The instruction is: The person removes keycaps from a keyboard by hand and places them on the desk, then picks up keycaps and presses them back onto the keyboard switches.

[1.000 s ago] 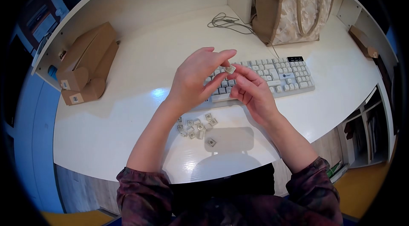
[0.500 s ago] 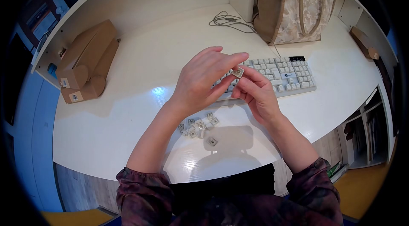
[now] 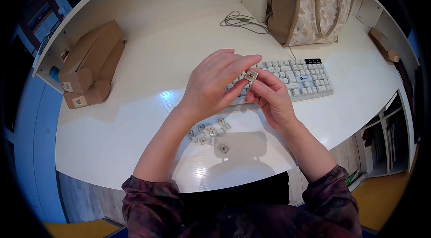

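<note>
A pale keycap (image 3: 251, 75) is pinched between the thumb and index finger of my right hand (image 3: 273, 101), its hollow underside and stem socket facing me. My left hand (image 3: 208, 81) is open beside it, fingers stretched out and thumb apart. Whether the left fingertips touch the keycap I cannot tell. Behind and below both hands lies a white keyboard (image 3: 305, 78), its left part hidden by them. Several loose keycaps (image 3: 212, 132) are scattered on the desk nearer to me, some upside down, and one keycap (image 3: 223, 148) sits apart from that group.
The white desk (image 3: 148, 126) has a curved front edge. Two brown cardboard boxes (image 3: 92, 65) are stacked at the left. A coiled cable (image 3: 240, 20) and a patterned tote bag (image 3: 314, 11) stand at the back. Another brown box (image 3: 383, 45) lies far right.
The keycap in my right fingers has turned a little, so its underside shows more squarely. Both hands have otherwise stayed almost in place.
</note>
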The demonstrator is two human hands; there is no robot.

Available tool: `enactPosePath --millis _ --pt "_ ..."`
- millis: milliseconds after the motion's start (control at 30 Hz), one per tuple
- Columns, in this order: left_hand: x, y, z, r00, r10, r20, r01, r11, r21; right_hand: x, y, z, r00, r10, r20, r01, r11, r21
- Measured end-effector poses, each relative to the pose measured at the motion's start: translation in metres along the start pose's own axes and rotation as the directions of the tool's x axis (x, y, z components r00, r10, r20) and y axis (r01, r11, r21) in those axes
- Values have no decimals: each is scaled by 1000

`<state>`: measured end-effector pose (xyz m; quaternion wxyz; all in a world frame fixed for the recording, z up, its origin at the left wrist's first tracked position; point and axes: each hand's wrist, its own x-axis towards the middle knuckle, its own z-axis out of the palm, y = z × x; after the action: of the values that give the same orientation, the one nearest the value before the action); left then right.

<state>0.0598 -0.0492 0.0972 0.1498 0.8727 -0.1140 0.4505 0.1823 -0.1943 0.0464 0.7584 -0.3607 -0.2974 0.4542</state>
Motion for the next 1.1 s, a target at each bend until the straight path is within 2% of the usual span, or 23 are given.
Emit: enactPosePath --millis 233,533,567,667,767,833,867,967,1100 --pt "-3 -1 -1 996 -70 54 70 997 -8 0 -1 1 1000 4 17 -4 1000 9" --pt "-3 -3 -2 997 -58 61 58 998 -7 0 2 -3 999 10 53 -11 1000 13" --pt "-2 -2 -4 993 -112 34 114 992 -46 0 2 -4 998 11 66 -12 1000 12" --pt "-1 0 -9 965 -258 -48 248 957 -151 1 -5 0 993 87 76 -104 959 262" --pt "-1 -5 -9 934 -332 -130 298 927 -228 5 -2 -9 979 85 184 -157 891 425" --pt "-1 -10 -6 927 -342 -153 290 913 -286 3 -5 -4 980 121 158 -183 863 471" --pt "-2 -10 -5 922 -371 -115 322 896 -306 2 -6 -3 979 141 146 -196 848 493" --pt "-3 -6 -4 899 -437 -28 402 850 -340 4 -1 -8 944 58 325 -246 778 578" --pt "-4 -4 -3 882 -471 -4 441 828 -346 2 -2 -5 930 56 363 -274 764 585"
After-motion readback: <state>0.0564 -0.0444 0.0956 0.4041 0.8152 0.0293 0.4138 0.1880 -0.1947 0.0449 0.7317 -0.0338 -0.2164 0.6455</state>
